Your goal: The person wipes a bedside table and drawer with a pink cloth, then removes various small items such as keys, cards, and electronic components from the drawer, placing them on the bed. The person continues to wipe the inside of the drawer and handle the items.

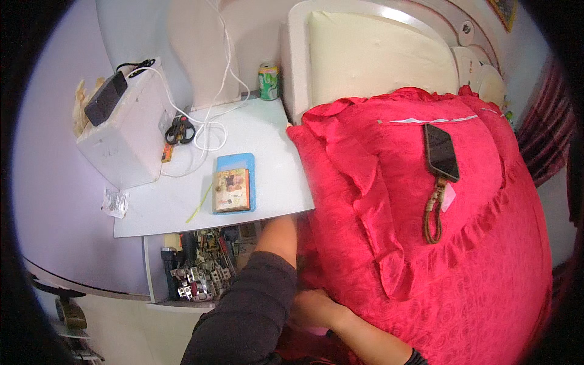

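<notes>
My left forearm [278, 239] in a pushed-up dark sleeve reaches beneath the white tabletop [278, 137]. My left hand is out of view under it. An open drawer [157, 289] lies to the left of this arm. It holds several metal cabinet hinges [200, 283], a black flashlight [169, 267] and other small hardware. My right hand [311, 306] is low beside the left sleeve, close to the side of the red bedding [456, 292]. Its fingers are blurred and partly hidden behind the sleeve, so I cannot tell what they hold.
On the tabletop are a small book [232, 194] over a blue flat case [235, 160], black-handled scissors [179, 130], a white cable [207, 132], a green can [268, 84] and a white foam box [125, 141]. A phone [441, 153] with a cord strap lies on the red pillow [401, 150].
</notes>
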`<state>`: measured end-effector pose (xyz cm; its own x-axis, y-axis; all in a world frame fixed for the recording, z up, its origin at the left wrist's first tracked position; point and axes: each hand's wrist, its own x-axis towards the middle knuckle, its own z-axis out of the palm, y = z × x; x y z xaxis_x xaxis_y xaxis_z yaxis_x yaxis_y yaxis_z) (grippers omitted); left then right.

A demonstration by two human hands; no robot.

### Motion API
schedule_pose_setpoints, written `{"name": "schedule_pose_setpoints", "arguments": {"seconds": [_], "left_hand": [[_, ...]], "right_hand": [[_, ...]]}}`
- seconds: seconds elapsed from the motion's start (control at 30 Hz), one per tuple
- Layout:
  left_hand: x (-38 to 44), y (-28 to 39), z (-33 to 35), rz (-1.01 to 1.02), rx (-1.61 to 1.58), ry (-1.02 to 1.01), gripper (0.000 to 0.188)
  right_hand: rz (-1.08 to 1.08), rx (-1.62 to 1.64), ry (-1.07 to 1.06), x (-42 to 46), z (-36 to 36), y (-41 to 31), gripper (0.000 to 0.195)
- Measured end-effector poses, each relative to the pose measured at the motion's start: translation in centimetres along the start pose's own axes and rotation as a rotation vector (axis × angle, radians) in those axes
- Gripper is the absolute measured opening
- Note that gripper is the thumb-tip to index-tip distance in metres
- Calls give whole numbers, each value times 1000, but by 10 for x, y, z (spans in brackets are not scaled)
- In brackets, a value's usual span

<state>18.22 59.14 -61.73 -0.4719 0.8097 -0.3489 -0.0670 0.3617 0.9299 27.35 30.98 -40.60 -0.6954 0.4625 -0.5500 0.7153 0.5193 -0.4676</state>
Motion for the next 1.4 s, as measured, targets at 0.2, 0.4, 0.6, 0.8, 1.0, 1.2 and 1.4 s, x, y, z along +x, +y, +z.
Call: {"name": "schedule_pose_setpoints", "arguments": {"seconds": [0.2, 0.4, 0.6, 0.8, 1.0, 1.2, 1.4], "left_hand": [[10, 3, -8, 22, 46, -13, 41], [17, 5, -22, 47, 83, -19, 40], [14, -4, -22, 55, 90, -9, 39], [10, -13, -15, 56, 100, -14, 38], [3, -12, -5, 62, 117, -8, 37], [-17, -1, 3, 89, 194, -49, 36], [-51, 10, -39, 202, 369, -161, 36]], "right_hand": [[-11, -26, 58, 4, 12, 3, 25], [-153, -155, 119, 19, 24, 20, 33], [-106, 12, 97, 20, 28, 20, 34], [6, 94, 108, 4, 7, 3, 30], [19, 129, -43, 16, 22, 15, 28], [78, 29, 64, 7, 5, 8, 27], [-11, 116, 157, 30, 24, 23, 28]]}}
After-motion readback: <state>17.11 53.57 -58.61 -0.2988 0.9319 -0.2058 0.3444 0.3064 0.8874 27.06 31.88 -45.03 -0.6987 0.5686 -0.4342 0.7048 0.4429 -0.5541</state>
